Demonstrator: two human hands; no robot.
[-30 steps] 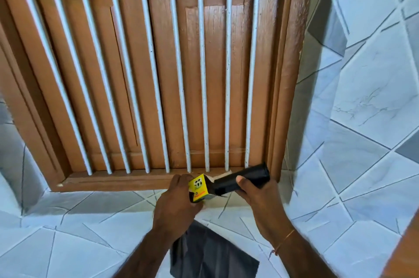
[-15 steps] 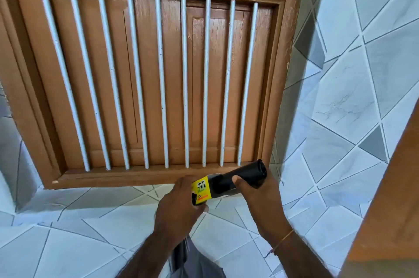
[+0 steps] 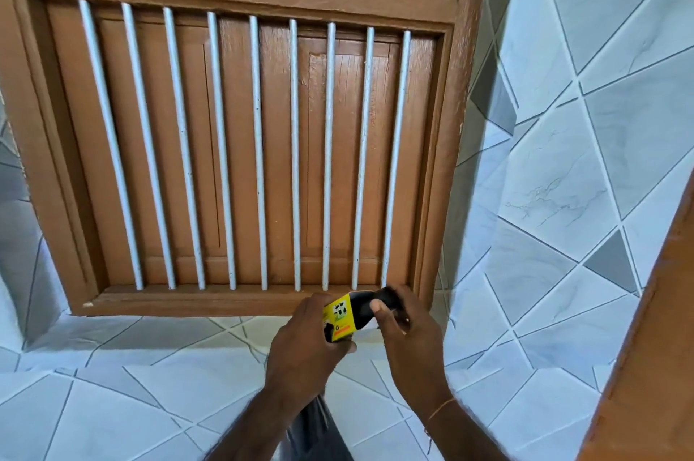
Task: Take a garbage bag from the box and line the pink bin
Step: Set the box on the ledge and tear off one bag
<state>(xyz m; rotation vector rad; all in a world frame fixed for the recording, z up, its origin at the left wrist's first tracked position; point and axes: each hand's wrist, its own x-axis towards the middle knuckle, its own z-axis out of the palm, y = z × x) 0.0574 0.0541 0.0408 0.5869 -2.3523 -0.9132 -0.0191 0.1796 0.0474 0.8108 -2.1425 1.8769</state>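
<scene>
Near bottom edge, dark grey cloth (image 3: 315, 434) hangs between the two forearms, partly hidden, can't tell what it is. Thin orange thread bracelet (image 3: 441, 408) on the right wrist.

Left hand (image 3: 304, 344) grips the small yellow garbage bag box (image 3: 340, 316), fingers curled round its near end; the box has black print and an orange strip. Right hand (image 3: 409, 338) pinches the black garbage bag roll (image 3: 375, 302) that sticks out of the far end of the box, thumb on top, fingers wrapped behind. Roll is blurred at its tip. Box and roll are held in the air, both hands close together, just in front of the bottom right corner of the wooden window frame (image 3: 233, 301). Pink bin is out of view.

Below and around the hands, a white and grey tiled wall (image 3: 563, 197) with diagonal grout lines. Behind, closed brown wooden shutters (image 3: 285, 160) sit behind nine vertical pale metal bars (image 3: 257, 160) in the lower panel; more bars show above the crossbar. At the right edge, an orange-brown wooden edge (image 3: 653, 366), blurred.
</scene>
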